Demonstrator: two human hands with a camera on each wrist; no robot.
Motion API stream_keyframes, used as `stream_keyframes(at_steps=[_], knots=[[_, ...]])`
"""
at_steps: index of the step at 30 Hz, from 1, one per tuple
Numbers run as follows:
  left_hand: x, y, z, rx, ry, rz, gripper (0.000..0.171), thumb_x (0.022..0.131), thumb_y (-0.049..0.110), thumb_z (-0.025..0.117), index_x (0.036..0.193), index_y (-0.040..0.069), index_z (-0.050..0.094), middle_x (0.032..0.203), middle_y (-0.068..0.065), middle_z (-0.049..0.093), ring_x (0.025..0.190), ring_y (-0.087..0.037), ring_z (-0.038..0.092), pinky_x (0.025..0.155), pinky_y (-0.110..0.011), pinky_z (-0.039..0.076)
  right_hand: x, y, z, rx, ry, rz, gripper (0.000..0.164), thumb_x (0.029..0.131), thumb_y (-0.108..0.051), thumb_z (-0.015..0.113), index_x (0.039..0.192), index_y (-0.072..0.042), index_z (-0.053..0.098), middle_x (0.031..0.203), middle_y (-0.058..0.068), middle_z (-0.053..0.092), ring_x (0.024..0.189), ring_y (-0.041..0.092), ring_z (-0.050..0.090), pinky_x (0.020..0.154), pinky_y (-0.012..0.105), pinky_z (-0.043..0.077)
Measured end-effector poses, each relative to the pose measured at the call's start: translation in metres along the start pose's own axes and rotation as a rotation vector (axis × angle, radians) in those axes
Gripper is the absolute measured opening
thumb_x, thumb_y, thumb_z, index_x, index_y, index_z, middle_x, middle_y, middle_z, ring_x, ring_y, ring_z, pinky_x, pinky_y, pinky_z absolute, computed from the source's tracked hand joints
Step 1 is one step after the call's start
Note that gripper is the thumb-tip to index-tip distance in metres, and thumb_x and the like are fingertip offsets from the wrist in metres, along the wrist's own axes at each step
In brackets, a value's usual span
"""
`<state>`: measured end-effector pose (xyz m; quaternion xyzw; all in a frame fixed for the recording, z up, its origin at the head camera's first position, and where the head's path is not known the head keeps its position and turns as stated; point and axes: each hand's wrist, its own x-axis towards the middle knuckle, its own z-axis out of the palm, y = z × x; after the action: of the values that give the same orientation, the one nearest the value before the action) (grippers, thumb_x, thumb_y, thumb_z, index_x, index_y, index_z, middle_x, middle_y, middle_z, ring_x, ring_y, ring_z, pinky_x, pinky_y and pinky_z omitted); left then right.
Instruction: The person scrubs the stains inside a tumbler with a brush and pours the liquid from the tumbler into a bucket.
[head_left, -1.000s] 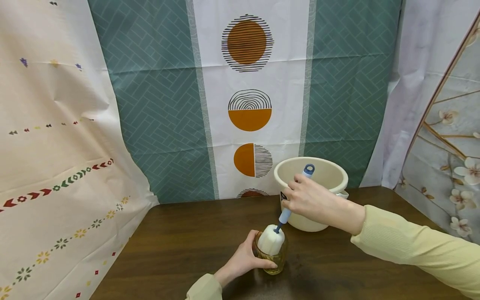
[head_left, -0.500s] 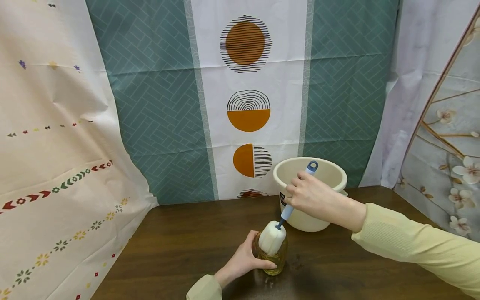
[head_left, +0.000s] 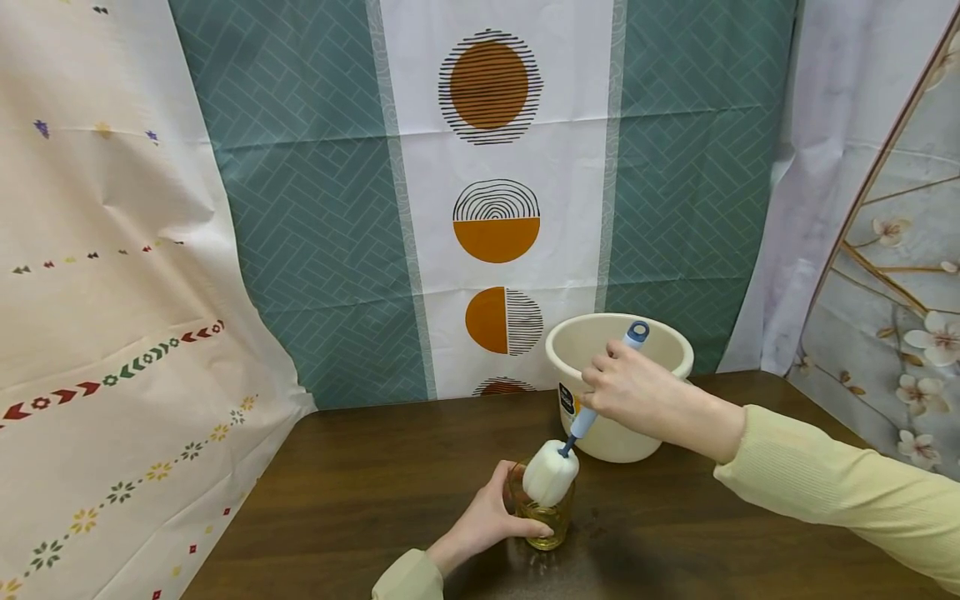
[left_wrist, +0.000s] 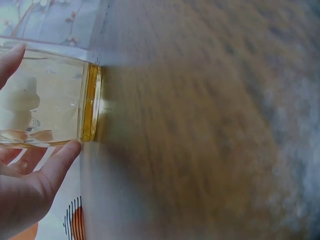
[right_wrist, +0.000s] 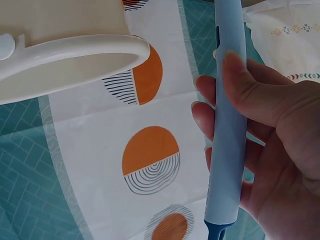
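An amber drinking glass (head_left: 553, 527) stands upright on the table, and the fingers and thumb of my left hand (head_left: 491, 512) are curled round its side. In the left wrist view the clear wall and thick amber base of the glass (left_wrist: 90, 102) show close to the tabletop. My right hand (head_left: 645, 387) grips the light blue handle (right_wrist: 227, 145) of a cup-cleaning brush. The brush's white sponge head (head_left: 550, 477) is tilted at the mouth of the glass, its lower end inside and its upper part above the rim.
Behind the right hand stands a cream plastic bucket (head_left: 615, 446) with a label on its side. The dark brown wooden table (head_left: 375, 483) runs back to patterned cloth hangings (head_left: 322, 208). More printed cloth hangs at left and right.
The right hand has moved a little right with the brush, which leans further right now. The sponge head has risen slightly and shifted right in the glass's mouth. The left hand stays put.
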<state>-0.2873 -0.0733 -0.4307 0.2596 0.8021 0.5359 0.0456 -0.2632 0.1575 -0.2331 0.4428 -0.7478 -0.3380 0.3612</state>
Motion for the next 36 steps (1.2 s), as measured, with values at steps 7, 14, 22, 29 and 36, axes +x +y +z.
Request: stream_keyframes(at_steps=[7,14,22,29,36], knots=[[0.000,0.000,0.000,-0.003,-0.008,-0.008,0.062,0.067,0.020,0.081,0.114,0.017,0.040,0.103,0.004,0.054,0.089,-0.015,0.053,0.072,-0.036,0.042,-0.005,-0.001,-0.001,0.022,-0.017,0.003,0.023,0.062,-0.020,0.080,0.083,-0.024,0.071,0.065,0.001,0.048,0.060,0.018,0.045,0.058,0.031,0.033],[-0.001,0.002,-0.001,0.028,0.008,-0.012,0.064,0.066,0.020,0.082,0.114,0.016,0.040,0.107,0.003,0.051,0.087,-0.017,0.050,0.068,-0.035,0.041,-0.007,-0.001,-0.003,0.024,0.000,-0.014,0.025,0.059,-0.018,0.082,0.081,-0.022,0.070,0.064,0.001,0.048,0.060,0.018,0.045,0.058,0.032,0.034],[-0.001,0.003,0.000,0.051,0.020,0.003,0.066,0.065,0.022,0.082,0.115,0.015,0.040,0.108,0.003,0.050,0.082,-0.017,0.047,0.064,-0.032,0.040,-0.009,-0.002,-0.007,0.044,0.002,-0.037,0.027,0.059,-0.016,0.083,0.080,-0.020,0.068,0.065,0.001,0.049,0.062,0.018,0.045,0.060,0.031,0.034],[-0.001,0.000,-0.001,0.053,0.015,0.015,0.067,0.064,0.027,0.083,0.114,0.015,0.040,0.107,0.003,0.050,0.082,-0.016,0.048,0.064,-0.032,0.040,-0.012,-0.003,-0.010,0.072,-0.021,-0.055,0.029,0.059,-0.012,0.083,0.083,-0.018,0.068,0.065,0.002,0.048,0.061,0.018,0.045,0.061,0.030,0.035],[0.000,-0.001,-0.001,0.056,0.017,0.014,0.068,0.064,0.028,0.083,0.115,0.014,0.040,0.105,0.002,0.051,0.081,-0.015,0.050,0.065,-0.031,0.041,-0.012,-0.004,-0.013,0.070,-0.030,-0.067,0.033,0.059,-0.012,0.084,0.088,-0.016,0.067,0.068,0.003,0.051,0.063,0.019,0.046,0.062,0.031,0.036]])
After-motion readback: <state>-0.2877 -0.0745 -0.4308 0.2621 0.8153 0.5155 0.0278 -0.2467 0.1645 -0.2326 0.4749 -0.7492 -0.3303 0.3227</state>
